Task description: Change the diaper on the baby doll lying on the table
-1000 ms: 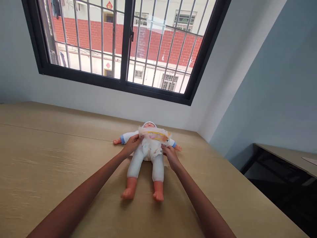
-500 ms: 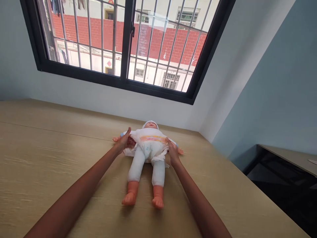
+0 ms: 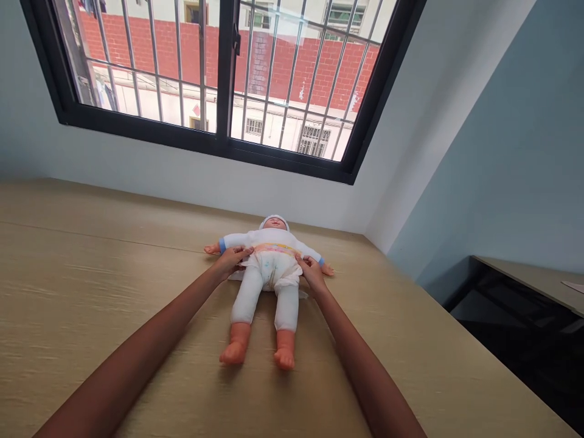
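A baby doll [image 3: 286, 304] in white clothes and a cap lies on its back, feet toward me and arms spread. Round its hips sits a white diaper [image 3: 275, 266] with a coloured band across the waist. My left hand [image 3: 232, 261] is closed at the diaper's left edge, thumb and fingertips at the waistband. At the opposite edge my right hand [image 3: 311, 272] pinches the diaper's side. Some fingertips of both hands are hidden by the diaper and the hands themselves.
The doll lies on a wide wooden tabletop [image 3: 114, 292], its head near the wall. A black-framed window [image 3: 219, 135] with bars outside is above. To the right, beyond the table's edge, stands a dark desk [image 3: 515, 304] with a light top.
My left hand has moved inward from beside the doll's arm to the diaper's waistband, and its raised thumb has come down. My right fingers have closed in on the other side. The view has shifted slightly.
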`<state>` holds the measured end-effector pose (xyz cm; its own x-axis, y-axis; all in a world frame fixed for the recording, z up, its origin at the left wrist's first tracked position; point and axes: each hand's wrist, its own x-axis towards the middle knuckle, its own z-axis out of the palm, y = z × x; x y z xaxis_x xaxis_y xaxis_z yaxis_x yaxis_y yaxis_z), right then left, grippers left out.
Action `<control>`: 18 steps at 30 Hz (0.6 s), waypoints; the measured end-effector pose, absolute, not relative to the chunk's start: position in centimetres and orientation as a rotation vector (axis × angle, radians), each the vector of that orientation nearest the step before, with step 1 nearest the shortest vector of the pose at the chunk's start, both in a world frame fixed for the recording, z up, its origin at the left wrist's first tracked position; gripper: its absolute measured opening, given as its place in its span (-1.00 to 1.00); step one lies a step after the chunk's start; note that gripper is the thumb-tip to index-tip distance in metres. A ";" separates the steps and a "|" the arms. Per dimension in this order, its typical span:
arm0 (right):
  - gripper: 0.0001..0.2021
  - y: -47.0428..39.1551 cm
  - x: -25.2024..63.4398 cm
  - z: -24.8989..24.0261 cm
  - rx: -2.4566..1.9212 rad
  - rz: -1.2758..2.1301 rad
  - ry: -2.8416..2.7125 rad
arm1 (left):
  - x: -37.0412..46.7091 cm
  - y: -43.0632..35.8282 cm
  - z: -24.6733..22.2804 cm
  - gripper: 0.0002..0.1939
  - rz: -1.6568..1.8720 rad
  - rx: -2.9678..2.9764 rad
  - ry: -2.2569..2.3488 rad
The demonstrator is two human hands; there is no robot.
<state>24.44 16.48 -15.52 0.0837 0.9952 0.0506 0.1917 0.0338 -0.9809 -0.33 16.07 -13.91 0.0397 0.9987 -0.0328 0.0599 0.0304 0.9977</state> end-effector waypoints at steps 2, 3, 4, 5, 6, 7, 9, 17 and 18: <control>-0.68 16.5 25.2 -15.3 -1.434 1.020 -1.362 | -0.3 16.1 -13.7 -0.68 1.225 1.264 1.349; -0.68 16.5 25.7 -15.1 -1.474 1.041 -1.407 | -0.3 16.1 -13.3 -0.68 1.293 1.280 1.405; -0.69 16.4 26.5 -14.8 -1.512 1.074 -1.464 | -0.2 16.1 -12.9 -0.67 1.369 1.307 1.457; -0.70 16.3 27.3 -14.4 -1.544 1.117 -1.533 | -0.1 16.0 -12.2 -0.67 1.446 1.347 1.498; -0.72 16.1 28.1 -13.9 -1.567 1.165 -1.613 | 0.1 15.8 -11.4 -0.66 1.515 1.404 1.525; -0.73 15.9 29.0 -13.4 -1.579 1.217 -1.701 | 0.5 15.6 -10.5 -0.66 1.569 1.481 1.533; -0.77 15.6 30.2 -12.5 -1.578 1.326 -1.883 | 1.7 14.8 -8.6 -0.70 1.604 1.692 1.486; -0.77 15.6 29.3 -12.3 -1.609 1.335 -2.186 | 10.3 11.6 -7.0 -0.79 1.040 2.652 1.071; -0.76 15.7 29.3 -12.6 -1.610 1.294 -2.164 | 10.9 11.6 -7.5 -0.79 0.950 2.739 1.041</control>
<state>29.32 15.68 -12.55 -0.4128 0.8389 -0.3547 0.7093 0.0518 -0.7030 10.88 11.60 -7.48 0.5817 0.6195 0.5271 0.5818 -0.7698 0.2626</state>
